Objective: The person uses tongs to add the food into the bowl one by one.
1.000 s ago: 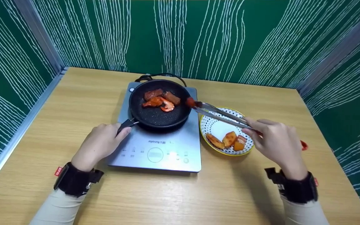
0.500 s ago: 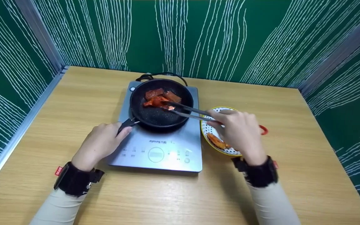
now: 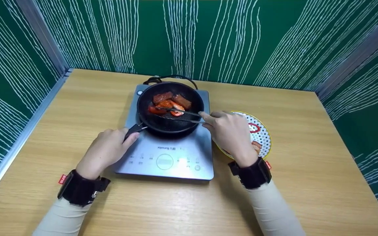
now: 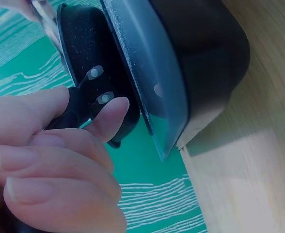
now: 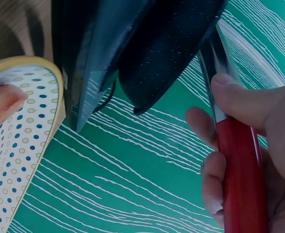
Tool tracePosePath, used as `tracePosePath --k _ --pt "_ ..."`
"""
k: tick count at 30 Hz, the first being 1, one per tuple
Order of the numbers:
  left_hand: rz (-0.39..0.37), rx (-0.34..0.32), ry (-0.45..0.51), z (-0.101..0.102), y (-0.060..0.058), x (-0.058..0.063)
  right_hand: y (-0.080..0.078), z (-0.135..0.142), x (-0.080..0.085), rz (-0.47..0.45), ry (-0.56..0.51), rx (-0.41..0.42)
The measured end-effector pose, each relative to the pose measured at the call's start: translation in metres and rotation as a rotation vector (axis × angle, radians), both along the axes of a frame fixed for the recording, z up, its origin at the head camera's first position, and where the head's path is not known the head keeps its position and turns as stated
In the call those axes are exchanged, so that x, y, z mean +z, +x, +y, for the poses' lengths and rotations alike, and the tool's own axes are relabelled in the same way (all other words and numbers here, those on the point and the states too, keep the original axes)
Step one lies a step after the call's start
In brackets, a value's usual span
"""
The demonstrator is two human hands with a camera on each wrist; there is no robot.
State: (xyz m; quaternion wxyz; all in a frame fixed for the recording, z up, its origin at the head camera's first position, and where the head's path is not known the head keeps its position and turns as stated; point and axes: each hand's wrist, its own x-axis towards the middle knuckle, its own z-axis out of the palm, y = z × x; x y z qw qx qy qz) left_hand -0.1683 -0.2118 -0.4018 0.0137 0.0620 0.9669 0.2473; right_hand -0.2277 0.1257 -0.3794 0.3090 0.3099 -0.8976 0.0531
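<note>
In the head view my left hand [image 3: 109,147] grips the black handle [image 3: 133,130] of a frying pan [image 3: 167,126]; the left wrist view shows its fingers curled around it. My right hand [image 3: 230,134] holds metal tongs [image 3: 189,120] by their red handle [image 5: 239,174]. Their tips reach low over the pan's left part, at a red piece of food [image 3: 156,109]. Whether they pinch it I cannot tell. Beside it lie an orange-red drumstick-shaped piece [image 3: 164,104], a shrimp [image 3: 177,111] and two brown meat slabs [image 3: 162,97].
The pan stands on a silver induction cooker [image 3: 182,168], a black cable [image 3: 179,76] behind it. To the right, partly under my right hand, sits a dotted plate [image 3: 265,134] with a brown food piece [image 3: 256,146] on it. Green walls [image 3: 228,42] enclose the wooden table [image 3: 156,209].
My right hand has moved left with the tongs, carrying a red piece from the pan's right edge over its left part. The left hand stays on the handle.
</note>
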Motion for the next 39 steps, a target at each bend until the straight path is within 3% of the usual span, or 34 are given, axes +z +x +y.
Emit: tracePosePath --k 5,22,39 --pt "0.057 -0.022 -0.023 0.0002 -0.0015 -0.0009 -0.0022 0.0009 -0.0036 0.023 0.014 -0.008" --pt "0.033 -0.019 -0.020 0.0010 -0.0018 -0.0004 -0.0008 0.0059 0.0032 -0.095 0.021 -0.004" --pt "0.030 -0.009 -0.023 0.0010 -0.0001 0.0000 0.0008 -0.0010 -0.0032 -0.111 0.027 -0.024"
